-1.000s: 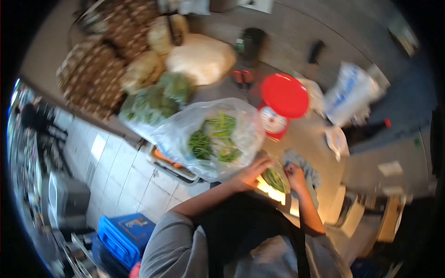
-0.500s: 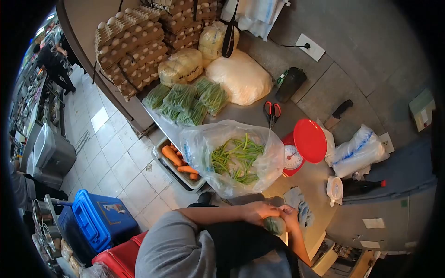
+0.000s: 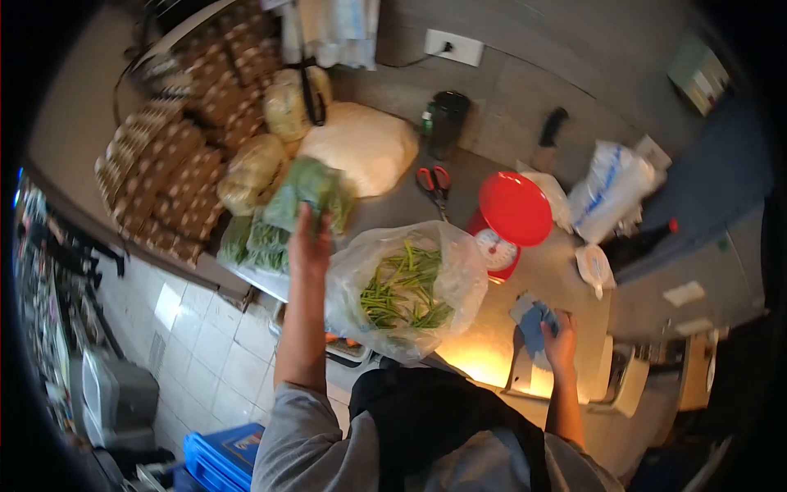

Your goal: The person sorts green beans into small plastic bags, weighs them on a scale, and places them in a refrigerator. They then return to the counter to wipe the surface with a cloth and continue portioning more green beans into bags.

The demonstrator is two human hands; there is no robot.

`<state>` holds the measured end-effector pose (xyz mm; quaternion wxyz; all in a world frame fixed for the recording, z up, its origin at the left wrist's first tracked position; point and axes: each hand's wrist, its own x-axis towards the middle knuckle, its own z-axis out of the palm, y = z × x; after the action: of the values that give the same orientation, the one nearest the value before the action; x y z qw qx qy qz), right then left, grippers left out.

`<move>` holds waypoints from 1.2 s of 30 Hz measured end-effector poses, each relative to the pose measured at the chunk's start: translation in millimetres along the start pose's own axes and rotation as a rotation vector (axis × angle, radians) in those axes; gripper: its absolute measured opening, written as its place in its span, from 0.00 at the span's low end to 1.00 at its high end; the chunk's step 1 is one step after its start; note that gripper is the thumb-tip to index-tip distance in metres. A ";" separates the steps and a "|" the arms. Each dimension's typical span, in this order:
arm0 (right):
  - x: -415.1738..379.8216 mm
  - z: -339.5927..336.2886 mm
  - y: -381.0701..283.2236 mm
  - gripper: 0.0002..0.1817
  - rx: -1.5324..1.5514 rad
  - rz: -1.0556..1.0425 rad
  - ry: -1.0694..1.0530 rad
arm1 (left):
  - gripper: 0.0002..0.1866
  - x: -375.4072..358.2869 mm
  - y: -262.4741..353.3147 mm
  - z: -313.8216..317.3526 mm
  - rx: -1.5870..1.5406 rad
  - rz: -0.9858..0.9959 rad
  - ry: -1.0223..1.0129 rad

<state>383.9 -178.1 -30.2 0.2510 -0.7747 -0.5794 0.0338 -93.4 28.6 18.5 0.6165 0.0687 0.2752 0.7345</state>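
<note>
Green vegetable packet [image 3: 307, 190], plump and see-through

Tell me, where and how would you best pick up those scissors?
Probably by the red-and-black handles, coming down from above: the scissors lie flat on the table, handles towards the wall, blades pointing away from it, and the loops give a safer hold.

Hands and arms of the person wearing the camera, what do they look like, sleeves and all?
The left hand and right hand are bare, with no gloves, and the fingers show uncovered. The forearms are bare too. Grey sleeves cover the upper arms, ending near the elbows. I can't make out any markings on them.
</note>
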 end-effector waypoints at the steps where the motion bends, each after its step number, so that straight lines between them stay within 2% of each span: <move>1: -8.4 3.3 10.7 0.23 -0.111 -0.024 0.075 | 0.18 21.5 5.0 -5.6 -0.027 0.035 0.045; 2: -17.9 4.5 20.2 0.25 -0.231 -0.042 0.147 | 0.16 53.2 10.0 -22.4 -0.076 0.004 0.132; 3: -28.7 5.0 22.9 0.27 -0.203 0.112 0.018 | 0.16 80.1 12.8 -41.0 -0.158 -0.057 0.146; 4: -39.3 14.2 34.2 0.25 -0.262 0.066 0.056 | 0.18 121.9 12.5 -75.9 -0.231 -0.080 0.120; 6: -56.0 24.0 53.0 0.20 -0.307 0.032 0.104 | 0.20 140.4 4.9 -73.0 -0.143 -0.053 0.315; 7: -55.3 24.9 57.3 0.17 -0.285 0.033 0.121 | 0.20 166.9 -2.0 -92.2 -0.018 -0.029 0.355; 10: -49.5 31.8 63.9 0.15 -0.202 0.183 0.197 | 0.21 163.9 -9.5 -87.4 -0.042 -0.039 0.314; 11: -43.0 30.6 60.7 0.15 -0.174 0.243 0.220 | 0.24 157.9 -9.2 -79.8 -0.037 -0.054 0.383; 13: -35.9 25.5 52.1 0.20 -0.090 0.299 0.259 | 0.28 118.2 -4.5 -63.6 0.281 -0.061 0.191; 14: -32.5 15.1 36.4 0.21 -0.097 0.231 0.282 | 0.29 90.2 -1.8 -51.8 0.432 -0.058 0.095; 16: -22.6 -4.2 -7.5 0.24 -0.109 0.080 0.328 | 0.36 13.3 5.6 -23.7 0.990 0.108 0.011; 18: -11.1 6.0 -42.0 0.30 0.271 0.047 0.209 | 0.44 -31.3 9.6 -36.9 1.484 0.255 -0.121; 19: -3.0 7.7 -74.1 0.35 0.506 0.165 0.013 | 0.45 -48.2 10.2 -49.5 1.645 0.290 -0.114; 20: 2.9 25.1 -92.8 0.35 0.562 0.153 -0.121 | 0.46 -61.3 7.8 -63.4 1.803 0.326 -0.104; 21: 12.9 40.2 -111.2 0.37 0.662 0.124 -0.266 | 0.45 -73.4 4.2 -74.7 1.781 0.266 -0.088; 23: 30.6 83.9 -146.9 0.30 0.852 -0.004 -0.235 | 0.38 -89.0 -7.1 -88.1 1.746 0.111 -0.051; 24: 40.8 96.1 -151.8 0.28 0.815 0.129 -0.273 | 0.32 -94.5 -13.5 -95.2 1.730 0.013 -0.029; 26: 61.0 122.6 -163.3 0.23 0.717 0.381 -0.359 | 0.20 -82.2 -33.3 -125.7 1.231 -0.211 -0.094; 27: 67.7 143.1 -169.3 0.12 0.953 0.058 0.073 | 0.11 -87.7 -33.8 -100.6 1.298 -0.216 -0.052; 29: 83.4 59.7 -210.4 0.08 0.913 0.140 -0.051 | 0.08 -91.6 -33.2 -68.5 1.084 -0.062 -0.076; 30: 86.4 29.4 -225.8 0.07 1.065 0.110 -0.053 | 0.07 -100.1 -24.4 -35.9 1.039 0.017 -0.157; 31: 89.9 4.1 -238.0 0.06 1.220 0.081 -0.048 | 0.14 -98.8 -16.3 -25.8 1.052 0.068 -0.224; 33: 83.6 -39.6 -246.0 0.06 1.063 -0.157 0.057 | 0.16 -116.3 1.2 12.6 0.918 0.097 -0.294; 36: 63.0 -68.8 -253.8 0.07 1.108 -0.126 0.243 | 0.19 -134.0 10.1 35.4 0.789 0.110 -0.465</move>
<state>204.5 -93.1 153.5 0.6860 -0.4896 -0.4874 0.2283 -55.7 -87.4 85.1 0.5486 0.4756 0.3841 0.5704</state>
